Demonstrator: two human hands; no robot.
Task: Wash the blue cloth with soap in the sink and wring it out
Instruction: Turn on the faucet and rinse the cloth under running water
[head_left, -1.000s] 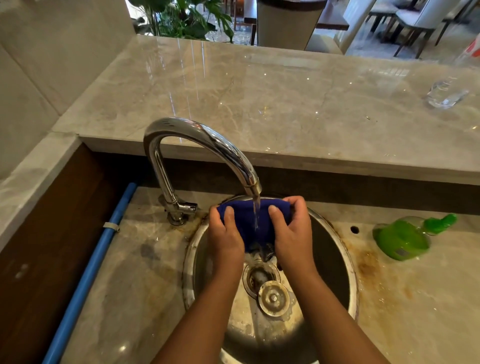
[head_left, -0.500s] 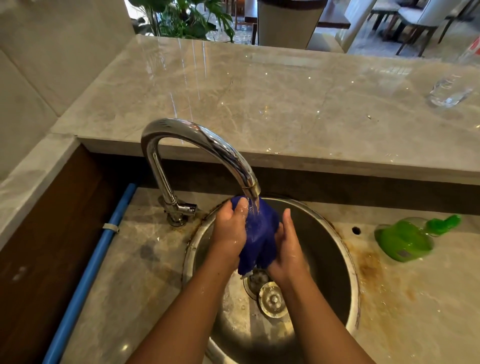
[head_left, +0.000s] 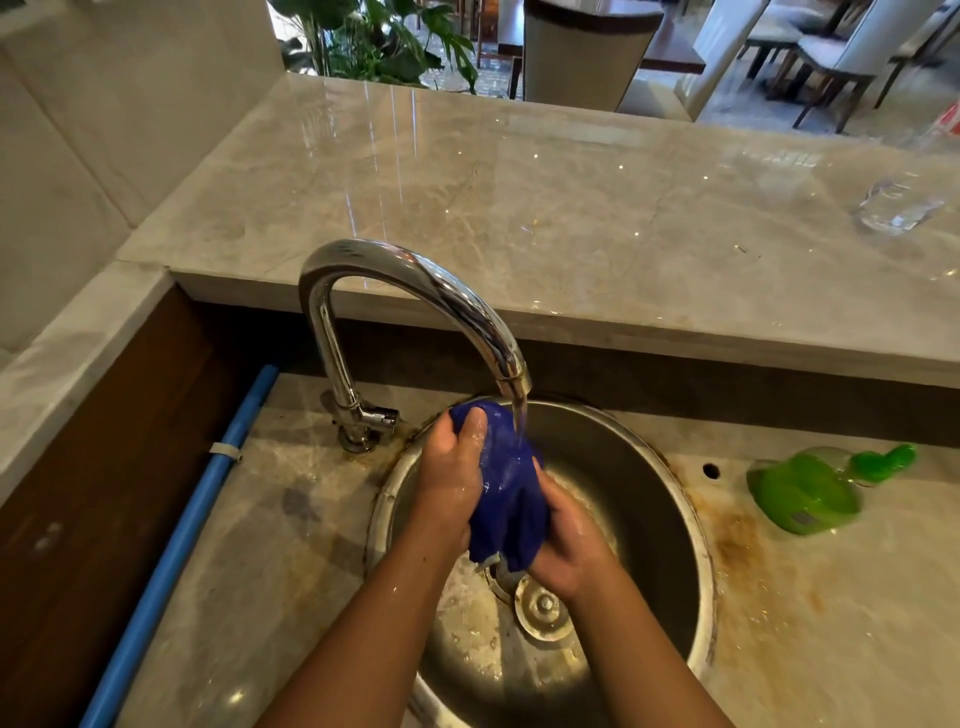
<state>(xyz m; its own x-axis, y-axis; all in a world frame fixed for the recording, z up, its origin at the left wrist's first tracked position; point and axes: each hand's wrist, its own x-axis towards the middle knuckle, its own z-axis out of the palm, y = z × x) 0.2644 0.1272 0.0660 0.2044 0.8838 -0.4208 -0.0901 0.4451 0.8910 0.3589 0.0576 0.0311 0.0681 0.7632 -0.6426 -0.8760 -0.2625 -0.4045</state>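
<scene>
The blue cloth is bunched into a wet wad over the middle of the sink, right under the running water. The left hand grips the upper end, thumb pressed up against the fabric. The right hand is wrapped around the lower end. Both hands are clamped on the cloth, close together, with droplets and a little foam on the skin. Below them a round metal drain plug lies on the sink's bottom.

The curved chrome tap rises from the countertop at the sink's back left and arcs over the cloth. A green soap bottle lies on its side on the countertop towards its right edge, apart from the sink rim. Along the left edge runs a blue pipe. A clear glass sits near the right edge of the raised marble ledge behind.
</scene>
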